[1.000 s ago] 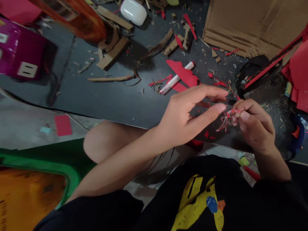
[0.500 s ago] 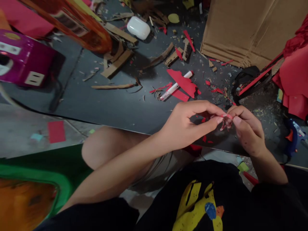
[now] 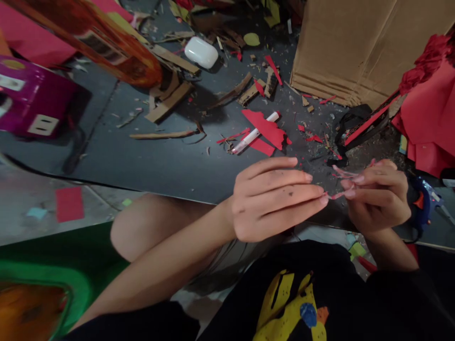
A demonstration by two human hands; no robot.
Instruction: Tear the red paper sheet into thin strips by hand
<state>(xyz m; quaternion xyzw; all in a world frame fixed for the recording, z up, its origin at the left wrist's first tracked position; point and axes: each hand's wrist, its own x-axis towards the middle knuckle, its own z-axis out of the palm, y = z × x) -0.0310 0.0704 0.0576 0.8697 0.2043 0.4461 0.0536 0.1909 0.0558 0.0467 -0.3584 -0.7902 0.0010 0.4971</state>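
Far L: purple box (image 3: 37,102) on tbl (image 3: 167,161). White marker (image 3: 249,139), partly under red scrap (image 3: 275,135). L hand (image 3: 277,199): fingers extended, tips pinching thin pink-red strand (image 3: 339,194). Strand betw. hands, nr tbl front edge. R hand (image 3: 380,194): fingertips pinching it too. Blue glue gun (image 3: 422,208) nr R hand.

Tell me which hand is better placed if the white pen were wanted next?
Probably the left hand. It is nearer the white pen, while the right hand is farther off with more of the pink strands between its fingers. The left seems to pinch just one end.
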